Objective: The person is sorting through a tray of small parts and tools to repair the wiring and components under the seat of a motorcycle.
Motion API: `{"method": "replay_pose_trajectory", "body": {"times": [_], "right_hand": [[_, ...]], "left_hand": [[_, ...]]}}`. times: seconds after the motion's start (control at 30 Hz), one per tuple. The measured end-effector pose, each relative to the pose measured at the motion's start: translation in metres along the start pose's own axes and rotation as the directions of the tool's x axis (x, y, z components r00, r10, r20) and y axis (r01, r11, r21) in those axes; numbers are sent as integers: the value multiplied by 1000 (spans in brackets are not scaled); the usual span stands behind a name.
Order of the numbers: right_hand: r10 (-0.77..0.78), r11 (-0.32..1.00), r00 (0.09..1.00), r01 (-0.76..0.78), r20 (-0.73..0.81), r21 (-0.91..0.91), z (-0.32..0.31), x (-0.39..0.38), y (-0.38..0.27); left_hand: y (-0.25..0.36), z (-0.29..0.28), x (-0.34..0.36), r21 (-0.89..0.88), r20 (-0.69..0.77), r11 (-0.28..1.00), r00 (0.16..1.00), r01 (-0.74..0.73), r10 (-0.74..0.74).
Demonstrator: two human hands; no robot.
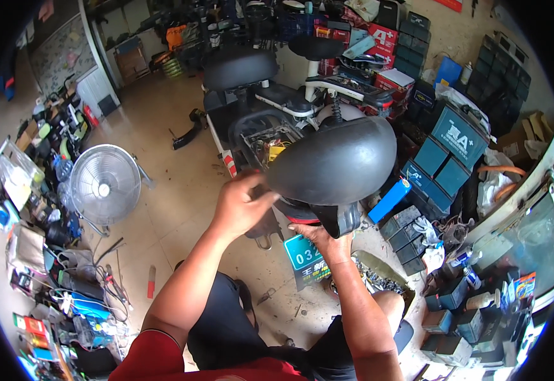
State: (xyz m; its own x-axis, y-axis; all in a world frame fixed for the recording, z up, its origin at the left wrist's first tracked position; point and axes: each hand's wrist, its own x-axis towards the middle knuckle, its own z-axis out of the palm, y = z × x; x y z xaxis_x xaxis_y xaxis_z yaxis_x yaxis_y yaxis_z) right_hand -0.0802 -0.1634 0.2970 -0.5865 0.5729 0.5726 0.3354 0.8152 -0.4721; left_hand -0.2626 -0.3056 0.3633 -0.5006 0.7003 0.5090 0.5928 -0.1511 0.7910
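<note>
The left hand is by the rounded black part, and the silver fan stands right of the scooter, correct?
Not quite: the head view shows the silver fan standing left of the scooter. The left hand is by the rounded black part.

The smooth, rounded black seat (pixel 337 162) sits tilted at the rear of the scooter (pixel 242 130). An exposed compartment shows yellow parts (pixel 277 152).
</note>
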Motion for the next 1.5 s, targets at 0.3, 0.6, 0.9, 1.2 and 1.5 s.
{"method": "replay_pose_trajectory", "body": {"times": [0.3,0.6,0.9,1.2,1.5], "right_hand": [[45,998,995,-48,85,42,-12,2,-11],[75,997,991,-70,113,-45,-13,4,-10],[86,996,987,-86,132,-6,-11,3,-9],[68,998,995,-67,70,-15,-7,-2,-8],[100,994,978,-93,184,-50,0,-7,-3]], "left_hand": [[20,11,41,259,283,966,955,14,-90],[45,5,53,206,413,978,910,-43,-47],[20,-6,58,-209,385,964,920,162,-71],[15,-44,26,-690,215,592,899,416,-381],[-6,-32,-38,-725,369,311,728,615,-578]]}}
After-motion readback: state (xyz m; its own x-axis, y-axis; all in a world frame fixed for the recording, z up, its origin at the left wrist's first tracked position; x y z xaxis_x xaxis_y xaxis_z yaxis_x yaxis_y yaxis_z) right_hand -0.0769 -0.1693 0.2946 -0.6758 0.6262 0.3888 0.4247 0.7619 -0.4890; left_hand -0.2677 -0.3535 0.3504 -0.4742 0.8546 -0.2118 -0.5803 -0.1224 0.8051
